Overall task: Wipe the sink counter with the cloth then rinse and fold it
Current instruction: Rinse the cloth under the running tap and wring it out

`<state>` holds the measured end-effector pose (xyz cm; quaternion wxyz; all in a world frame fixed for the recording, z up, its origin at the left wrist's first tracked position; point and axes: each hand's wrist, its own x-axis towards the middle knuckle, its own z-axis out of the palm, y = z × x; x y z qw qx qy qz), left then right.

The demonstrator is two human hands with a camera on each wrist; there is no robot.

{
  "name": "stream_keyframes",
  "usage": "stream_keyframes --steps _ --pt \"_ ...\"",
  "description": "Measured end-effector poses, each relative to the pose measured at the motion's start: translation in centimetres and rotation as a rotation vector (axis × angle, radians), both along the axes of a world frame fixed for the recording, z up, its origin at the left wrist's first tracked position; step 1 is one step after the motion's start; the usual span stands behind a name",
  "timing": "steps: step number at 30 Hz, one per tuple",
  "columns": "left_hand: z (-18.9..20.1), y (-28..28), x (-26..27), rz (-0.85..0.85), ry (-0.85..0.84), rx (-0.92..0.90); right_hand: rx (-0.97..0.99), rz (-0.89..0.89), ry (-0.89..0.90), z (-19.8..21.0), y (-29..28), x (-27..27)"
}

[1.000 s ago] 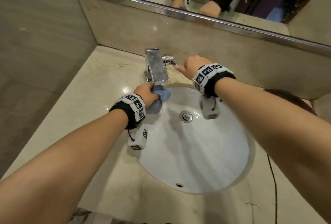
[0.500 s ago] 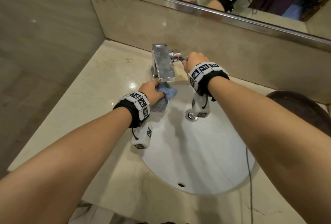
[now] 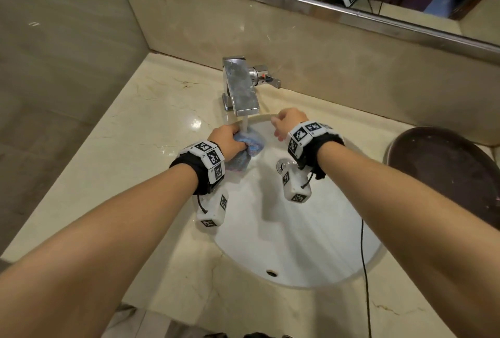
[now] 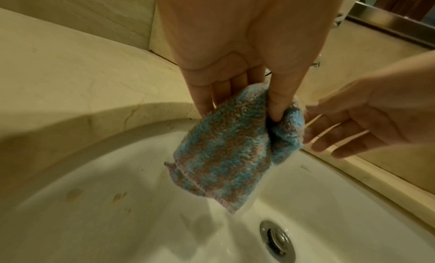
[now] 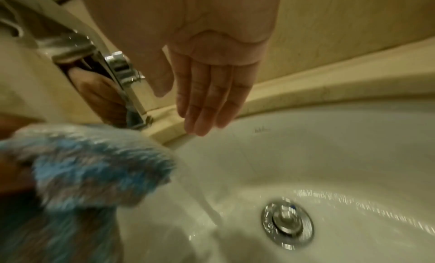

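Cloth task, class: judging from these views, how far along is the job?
Wiping cannot be confirmed. In hand: rinsing. The left hand grips the bunched cloth under water running from the faucet into the sink; the right hand hangs open beside it. Left: finish rinsing, shut off the water, fold the cloth.

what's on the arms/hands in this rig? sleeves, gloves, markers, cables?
Bare forearms, no sleeves or gloves. The left hand and right hand each have a black wrist strap topped by white tiles printed with black square fiducial codes. A white coded camera box hangs under each wrist; a thin black cable trails from the right.
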<state>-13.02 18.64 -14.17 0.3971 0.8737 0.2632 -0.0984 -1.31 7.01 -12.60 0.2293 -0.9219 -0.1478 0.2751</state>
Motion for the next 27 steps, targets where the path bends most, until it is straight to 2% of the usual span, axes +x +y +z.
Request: stream_keyframes --steps 4,7,15,22,27 --pt "-0.7 -0.1 0.1 -0.015 0.006 -0.015 0.098 0.115 0.151 -1.9 -0.1 -1.8" --pt "-1.1 0.2 0.3 -0.017 -0.029 -0.069 0.127 0.122 0.204 -2.2 0.5 -2.5" --pt "-2.2 1.0 0.6 -0.042 0.039 -0.075 0.14 0.016 0.214 -3.1 0.5 -1.4" --pt "-1.9 1.1 0.8 -0.098 0.076 -0.066 0.082 0.077 0.157 -3.0 -0.1 -0.5" --pt "-1.1 1.3 1.2 -0.092 0.114 0.06 0.017 0.2 0.13 -2.5 -0.7 -0.4"
